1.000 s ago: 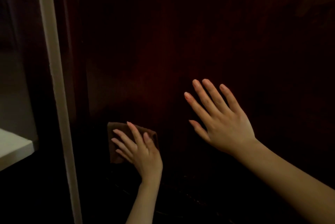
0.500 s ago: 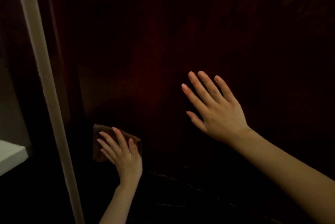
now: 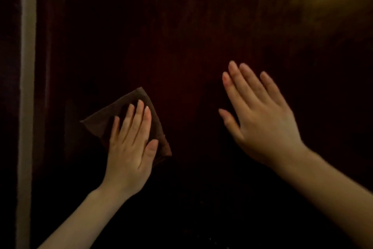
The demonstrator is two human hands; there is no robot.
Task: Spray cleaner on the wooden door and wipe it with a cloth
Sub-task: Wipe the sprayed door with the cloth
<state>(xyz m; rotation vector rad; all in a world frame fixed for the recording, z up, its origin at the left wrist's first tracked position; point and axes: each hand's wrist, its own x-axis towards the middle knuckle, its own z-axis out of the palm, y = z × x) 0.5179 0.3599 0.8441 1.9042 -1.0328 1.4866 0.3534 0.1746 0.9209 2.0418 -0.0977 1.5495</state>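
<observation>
Against a dark wooden door (image 3: 181, 26), a person is pressing a folded brown cloth (image 3: 113, 109) flat to the panel with the left hand (image 3: 129, 147). Its fingers (image 3: 139, 115) are lying straight and close together across the fabric, with the thumb resting near the cloth's right edge. The cloth is sitting toward the door's left side, near a pale upright strip (image 3: 26, 87) running down the edge of the view. The right hand (image 3: 262, 123) is raised well to the right of the cloth, its fingers (image 3: 248, 85) straight and slightly fanned, holding nothing; whether its palm is touching the wood cannot be told in this light.

No spray bottle is showing in either hand or anywhere in view, so the spraying step is judged to be done and the wiping to be under way. A faint streaky sheen is catching light across the upper panel and its top right corner. How much of the door is already wiped is too dim to judge, and the area above and to the right of the cloth is likely waiting its turn.
</observation>
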